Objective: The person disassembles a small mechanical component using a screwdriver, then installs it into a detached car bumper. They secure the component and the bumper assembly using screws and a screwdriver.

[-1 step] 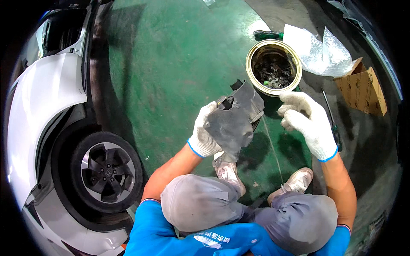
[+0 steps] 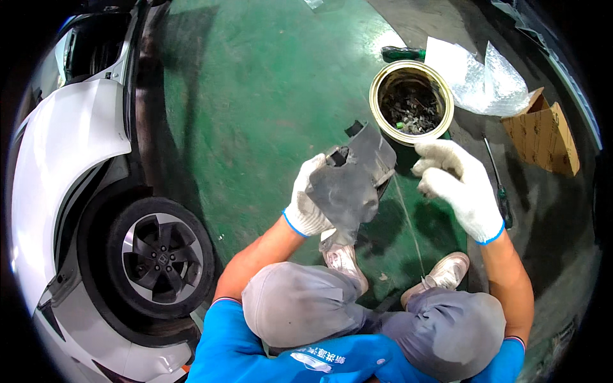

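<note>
My left hand, in a white knit glove with a blue cuff, grips a dark grey moulded plastic car part by its left side. The part is dusty and irregular, with a black tab at its upper end, and is held above the floor between my knees and the can. My right hand, gloved alike, hovers just below the rim of a round metal can. Its fingers curl toward the thumb; anything between the fingertips cannot be made out. Inside the can lie many small dark pieces and a green one.
A white car with a dark-spoked wheel stands at the left. Beyond the can lies a green-and-black handle, beside bubble wrap. To the right are an open cardboard box and a screwdriver on the floor.
My right hand has shifted very slightly left relative to the can. My left hand still holds the plastic part in nearly the same place.
</note>
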The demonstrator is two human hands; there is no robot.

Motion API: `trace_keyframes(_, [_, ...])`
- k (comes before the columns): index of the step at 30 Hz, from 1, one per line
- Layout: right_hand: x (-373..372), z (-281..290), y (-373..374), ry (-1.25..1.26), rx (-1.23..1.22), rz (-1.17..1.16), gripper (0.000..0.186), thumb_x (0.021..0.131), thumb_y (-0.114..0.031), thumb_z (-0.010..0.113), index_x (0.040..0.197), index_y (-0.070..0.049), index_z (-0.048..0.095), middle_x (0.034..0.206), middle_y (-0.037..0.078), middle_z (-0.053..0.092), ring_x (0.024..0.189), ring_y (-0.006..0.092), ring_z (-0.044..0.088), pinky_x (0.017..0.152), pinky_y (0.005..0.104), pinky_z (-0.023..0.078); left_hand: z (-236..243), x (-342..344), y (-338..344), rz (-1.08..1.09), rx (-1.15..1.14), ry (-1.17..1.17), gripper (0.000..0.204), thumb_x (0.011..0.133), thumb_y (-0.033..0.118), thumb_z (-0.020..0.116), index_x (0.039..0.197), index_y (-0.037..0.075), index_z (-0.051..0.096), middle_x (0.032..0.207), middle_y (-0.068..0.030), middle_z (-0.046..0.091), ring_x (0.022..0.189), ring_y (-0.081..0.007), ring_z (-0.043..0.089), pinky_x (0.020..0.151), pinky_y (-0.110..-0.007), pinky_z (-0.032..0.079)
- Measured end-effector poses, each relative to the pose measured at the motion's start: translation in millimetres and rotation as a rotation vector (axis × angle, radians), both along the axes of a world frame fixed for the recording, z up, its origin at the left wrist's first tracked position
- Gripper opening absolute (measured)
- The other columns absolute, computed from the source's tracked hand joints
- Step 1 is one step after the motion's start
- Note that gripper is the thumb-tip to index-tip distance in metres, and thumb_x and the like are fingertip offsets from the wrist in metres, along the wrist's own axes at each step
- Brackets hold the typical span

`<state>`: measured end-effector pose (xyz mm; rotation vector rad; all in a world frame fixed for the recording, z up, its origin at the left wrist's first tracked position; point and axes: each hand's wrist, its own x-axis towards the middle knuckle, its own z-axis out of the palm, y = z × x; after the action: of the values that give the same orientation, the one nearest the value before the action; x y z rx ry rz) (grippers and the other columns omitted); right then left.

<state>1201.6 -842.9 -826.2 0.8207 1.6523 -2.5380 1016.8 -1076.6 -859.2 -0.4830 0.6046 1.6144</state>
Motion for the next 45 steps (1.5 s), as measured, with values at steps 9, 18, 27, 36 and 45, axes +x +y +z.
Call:
trace_keyframes(9, [-12.1, 21.7, -16.5, -0.12, -0.034, 0.122, 0.034, 0.092, -0.014, 0.075, 0.12, 0.003, 0.068, 0.104, 0.009, 0.073, 0.095, 0.0114, 0.067, 0.087, 0.0277, 0.054, -11.7, -12.2, -26.8, -0.06, 0.18, 0.076, 0.083, 0.084, 0.027, 0.076, 0.154, 0.0, 0.041, 0.145, -0.0201, 0.058, 0.129, -0.0321, 0.061, 0.113, -0.051, 0.048])
trace_keyframes(18, [-11.8, 24.6, -27.5, -0.123, 0.091, 0.118, 0.029, 0.087, -0.016, 0.081, 0.107, 0.002, 0.072, 0.09, 0.006, 0.074, 0.081, 0.0073, 0.064, 0.074, 0.0251, 0.052, 18.3, -0.5, -2.7, -0.117, 0.039, 0.471, 0.114, 0.066, 0.035, 0.093, 0.158, 0.0, 0.035, 0.151, -0.0158, 0.052, 0.137, -0.0274, 0.055, 0.119, -0.042, 0.041])
trace_keyframes(27, [-6.8, 22.5, -33.8, -0.13, 0.214, 0.067, 0.025, 0.085, -0.016, 0.08, 0.101, 0.002, 0.073, 0.082, 0.004, 0.072, 0.072, 0.0056, 0.06, 0.067, 0.024, 0.049, 25.2, 3.2, 2.9, -0.155, -0.008, 0.575, 0.121, 0.061, 0.04, 0.096, 0.157, 0.001, 0.034, 0.149, -0.014, 0.052, 0.135, -0.0258, 0.055, 0.117, -0.04, 0.043])
trace_keyframes(36, [-4.1, 20.8, -36.5, -0.097, 0.23, 0.049, 0.023, 0.088, -0.016, 0.076, 0.102, 0.002, 0.072, 0.086, 0.007, 0.072, 0.076, 0.0087, 0.063, 0.07, 0.0258, 0.051, 32.6, 5.1, 5.2, -0.171, -0.071, 0.622, 0.131, 0.056, 0.047, 0.099, 0.158, -0.001, 0.034, 0.149, -0.0149, 0.053, 0.134, -0.0256, 0.056, 0.118, -0.041, 0.041])
trace_keyframes(45, [-6.1, 25.1, -29.4, -0.128, 0.246, 0.135, 0.025, 0.089, -0.02, 0.075, 0.101, 0.002, 0.071, 0.084, 0.008, 0.071, 0.074, 0.0107, 0.063, 0.069, 0.0283, 0.051, 22.3, 5.6, -2.2, -0.178, 0.0, 0.484, 0.11, 0.069, 0.036, 0.092, 0.156, -0.001, 0.036, 0.15, -0.0142, 0.053, 0.136, -0.0256, 0.055, 0.117, -0.041, 0.044])
